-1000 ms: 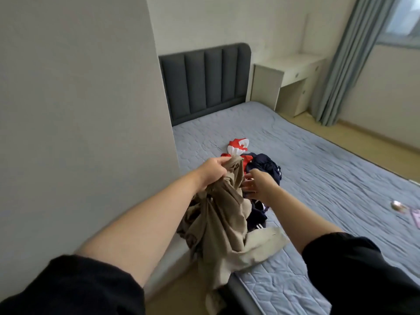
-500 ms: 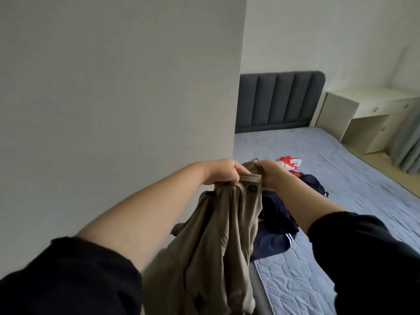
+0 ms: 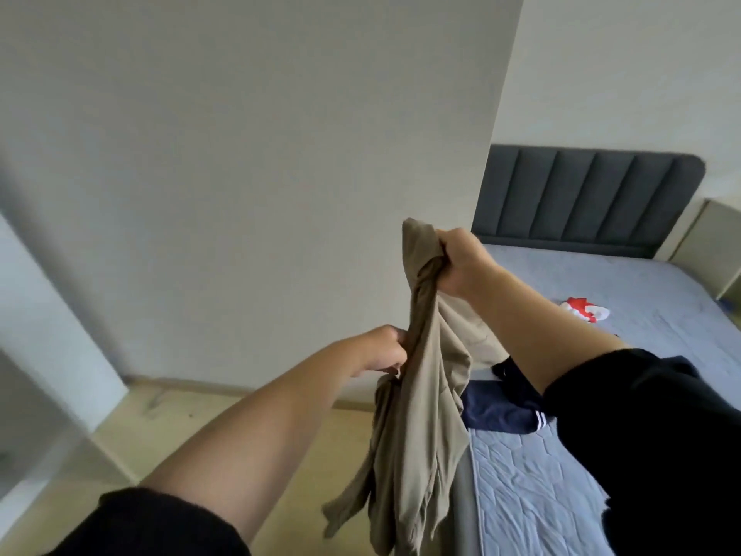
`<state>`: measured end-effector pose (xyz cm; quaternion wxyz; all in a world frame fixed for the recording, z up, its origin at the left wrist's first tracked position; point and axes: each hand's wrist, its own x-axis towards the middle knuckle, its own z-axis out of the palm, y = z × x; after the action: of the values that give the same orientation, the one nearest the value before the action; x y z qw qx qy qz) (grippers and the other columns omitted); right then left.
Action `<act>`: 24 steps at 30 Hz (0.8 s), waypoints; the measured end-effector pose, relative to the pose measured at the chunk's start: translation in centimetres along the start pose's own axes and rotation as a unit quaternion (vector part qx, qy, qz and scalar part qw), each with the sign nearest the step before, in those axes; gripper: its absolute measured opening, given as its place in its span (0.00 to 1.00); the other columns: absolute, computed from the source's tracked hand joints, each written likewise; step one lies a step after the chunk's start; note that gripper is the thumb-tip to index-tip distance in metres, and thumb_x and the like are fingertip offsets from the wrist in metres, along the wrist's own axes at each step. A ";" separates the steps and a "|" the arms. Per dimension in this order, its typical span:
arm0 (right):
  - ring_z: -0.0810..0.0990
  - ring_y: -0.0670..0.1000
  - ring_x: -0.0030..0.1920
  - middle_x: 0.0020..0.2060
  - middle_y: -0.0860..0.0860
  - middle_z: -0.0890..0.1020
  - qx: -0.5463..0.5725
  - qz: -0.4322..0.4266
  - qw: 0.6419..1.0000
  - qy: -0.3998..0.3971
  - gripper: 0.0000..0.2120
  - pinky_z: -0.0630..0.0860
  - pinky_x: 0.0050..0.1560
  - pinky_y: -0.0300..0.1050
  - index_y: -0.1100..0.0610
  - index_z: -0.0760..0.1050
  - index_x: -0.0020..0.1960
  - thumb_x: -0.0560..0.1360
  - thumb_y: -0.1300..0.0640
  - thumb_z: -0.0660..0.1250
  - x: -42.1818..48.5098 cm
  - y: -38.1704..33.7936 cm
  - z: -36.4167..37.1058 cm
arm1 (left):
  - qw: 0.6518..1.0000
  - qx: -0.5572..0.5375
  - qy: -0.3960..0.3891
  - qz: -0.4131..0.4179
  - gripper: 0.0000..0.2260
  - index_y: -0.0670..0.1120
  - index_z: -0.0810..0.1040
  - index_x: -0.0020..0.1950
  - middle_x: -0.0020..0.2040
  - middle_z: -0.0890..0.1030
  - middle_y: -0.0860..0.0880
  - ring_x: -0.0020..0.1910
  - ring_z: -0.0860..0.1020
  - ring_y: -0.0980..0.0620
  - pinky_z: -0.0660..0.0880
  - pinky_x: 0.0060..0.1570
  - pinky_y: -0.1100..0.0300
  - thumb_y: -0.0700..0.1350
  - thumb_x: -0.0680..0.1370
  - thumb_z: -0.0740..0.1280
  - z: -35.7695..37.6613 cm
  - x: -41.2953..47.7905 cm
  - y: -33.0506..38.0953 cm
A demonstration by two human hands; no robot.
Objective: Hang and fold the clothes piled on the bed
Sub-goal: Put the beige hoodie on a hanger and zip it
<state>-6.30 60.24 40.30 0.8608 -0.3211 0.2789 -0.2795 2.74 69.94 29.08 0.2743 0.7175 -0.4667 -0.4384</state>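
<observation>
A beige garment (image 3: 417,427) hangs bunched in the air off the left side of the bed (image 3: 533,495). My right hand (image 3: 461,258) grips its top end, held high. Lower and to the left, my left hand (image 3: 385,351) grips the cloth partway down. The rest of the garment dangles over the bed's edge. On the blue-grey bedspread behind it lie a dark navy garment with white stripes (image 3: 497,415) and a red and white garment (image 3: 585,309). My right arm hides part of the navy one.
A pale wall (image 3: 260,174) stands close on the left, with wooden floor (image 3: 200,419) along its base. The dark padded headboard (image 3: 585,198) is at the bed's far end, a cream bedside unit (image 3: 717,250) to its right. A white panel edge (image 3: 48,335) shows at far left.
The view swung left towards the wall. My hands drew apart: the right rose with the garment's top end, the left slid lower. The beige garment lifted off the bed and stretched out.
</observation>
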 end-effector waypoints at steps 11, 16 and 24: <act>0.72 0.50 0.35 0.35 0.54 0.72 -0.100 -0.083 0.991 -0.029 0.15 0.69 0.40 0.40 0.61 0.73 0.42 0.79 0.67 0.49 -11.3 5.6 6.4 | 0.991 0.027 0.110 0.069 0.09 0.55 0.73 0.49 0.43 0.76 0.57 0.48 0.77 0.50 0.73 0.45 0.65 0.44 0.72 0.68 2.3 -9.1 -5.9; 0.75 0.50 0.34 0.34 0.54 0.75 -0.105 -0.095 0.990 -0.007 0.16 0.73 0.39 0.41 0.61 0.74 0.41 0.80 0.65 0.50 -15.4 7.7 5.8 | 0.986 0.056 0.153 0.016 0.05 0.53 0.75 0.48 0.37 0.75 0.59 0.37 0.74 0.56 0.66 0.33 0.67 0.50 0.74 0.66 4.0 -11.9 -7.4; 0.76 0.52 0.36 0.35 0.54 0.77 -0.131 -0.146 0.978 0.074 0.15 0.77 0.40 0.44 0.61 0.75 0.43 0.78 0.66 0.51 -18.4 6.5 -0.1 | 0.992 0.022 0.120 -0.026 0.10 0.50 0.81 0.40 0.35 0.83 0.50 0.35 0.82 0.51 0.73 0.33 0.61 0.56 0.70 0.72 4.3 -16.3 -7.9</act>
<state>-17.05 76.51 41.14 0.7383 -0.4465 0.3260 -0.3863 -0.62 88.16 26.82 0.3007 0.7830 -0.4210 -0.3453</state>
